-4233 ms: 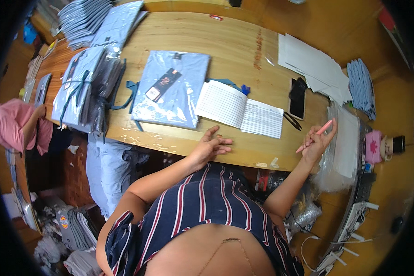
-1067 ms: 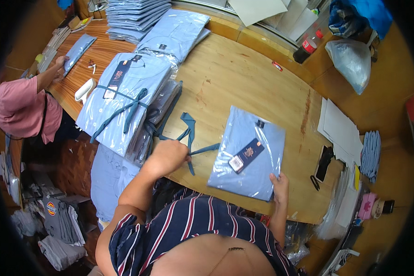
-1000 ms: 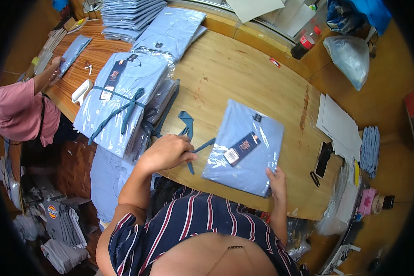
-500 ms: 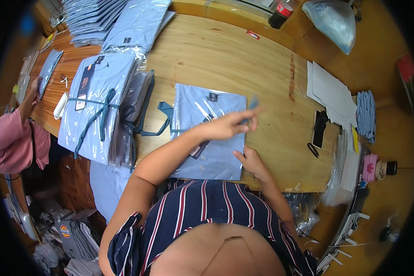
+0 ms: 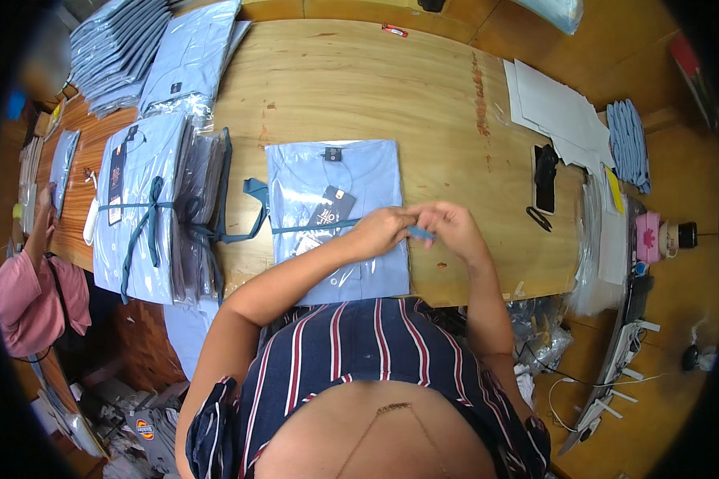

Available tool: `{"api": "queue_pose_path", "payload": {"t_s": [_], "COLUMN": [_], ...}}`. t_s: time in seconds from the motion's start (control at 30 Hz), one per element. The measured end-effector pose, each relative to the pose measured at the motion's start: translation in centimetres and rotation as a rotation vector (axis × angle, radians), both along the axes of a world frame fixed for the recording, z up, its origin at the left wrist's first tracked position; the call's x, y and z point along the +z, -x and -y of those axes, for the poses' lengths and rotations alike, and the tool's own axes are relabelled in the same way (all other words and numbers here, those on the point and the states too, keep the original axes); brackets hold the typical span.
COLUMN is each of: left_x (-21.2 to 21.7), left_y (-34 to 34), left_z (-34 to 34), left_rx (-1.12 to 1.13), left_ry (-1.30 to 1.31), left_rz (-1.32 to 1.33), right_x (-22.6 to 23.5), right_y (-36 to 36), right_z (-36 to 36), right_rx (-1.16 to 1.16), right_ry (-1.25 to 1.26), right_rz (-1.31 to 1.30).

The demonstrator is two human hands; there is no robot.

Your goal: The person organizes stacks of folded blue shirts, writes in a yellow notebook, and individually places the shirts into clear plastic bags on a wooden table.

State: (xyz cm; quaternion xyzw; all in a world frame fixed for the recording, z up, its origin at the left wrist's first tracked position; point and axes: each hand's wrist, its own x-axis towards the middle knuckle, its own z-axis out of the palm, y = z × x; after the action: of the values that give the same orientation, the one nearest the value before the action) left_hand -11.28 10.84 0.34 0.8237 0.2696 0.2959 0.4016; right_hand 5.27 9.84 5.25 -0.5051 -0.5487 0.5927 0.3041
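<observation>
A folded light-blue shirt in a clear plastic bag lies in front of me, a dark tag showing on it. Across it runs a teal fabric strip, its other end trailing left toward a tied bundle. My left hand is over the bag's right part, fingers closed on the strip. At the bag's right edge my right hand meets it, fingers bent around the strip's end, a bit of teal showing between the hands. Their exact grip is partly hidden.
Left of the bag stands a bundle of bagged shirts tied with a teal strip. More stacked shirts are behind it. White papers, a phone and black snips lie right. A co-worker in pink is far left.
My right hand has risen from the bag's lower right edge to meet my left hand at the strip. The left hand has lowered slightly. The view has shifted.
</observation>
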Motion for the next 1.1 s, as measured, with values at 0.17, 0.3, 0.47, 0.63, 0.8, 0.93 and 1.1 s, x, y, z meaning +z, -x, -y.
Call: {"api": "queue_pose_path", "payload": {"t_s": [0.17,0.3,0.47,0.63,0.8,0.93,1.1], "left_x": [-0.6,0.3,1.3,1.9,2.0,1.8,1.1], "left_y": [0.0,0.7,0.8,-0.2,0.1,0.9,1.6], "left_z": [-0.3,-0.7,-2.7,-0.8,-0.5,0.1,0.2], "left_rx": [0.021,0.102,-0.006,-0.06,0.031,0.076,0.111], "left_ry": [0.072,0.608,0.84,-0.415,-0.754,-0.814,-0.716], "left_rz": [0.091,0.222,0.002,-0.049,-0.114,-0.103,-0.123], "right_x": [-3.1,-3.9,-1.6,-3.7,-4.8,-5.5,-2.5], "right_y": [-1.0,-2.5,-0.3,-1.1,-0.4,-0.9,-0.3], "right_z": [-0.1,1.5,4.8,1.7,0.3,-0.1,0.5], "right_rx": [0.062,-0.14,0.161,-0.109,-0.045,0.102,0.109], "right_ry": [0.107,0.097,-0.309,-0.068,-0.005,-0.175,-0.548], "right_rz": [-0.094,0.125,0.273,-0.304,-0.28,-0.088,0.491]}}
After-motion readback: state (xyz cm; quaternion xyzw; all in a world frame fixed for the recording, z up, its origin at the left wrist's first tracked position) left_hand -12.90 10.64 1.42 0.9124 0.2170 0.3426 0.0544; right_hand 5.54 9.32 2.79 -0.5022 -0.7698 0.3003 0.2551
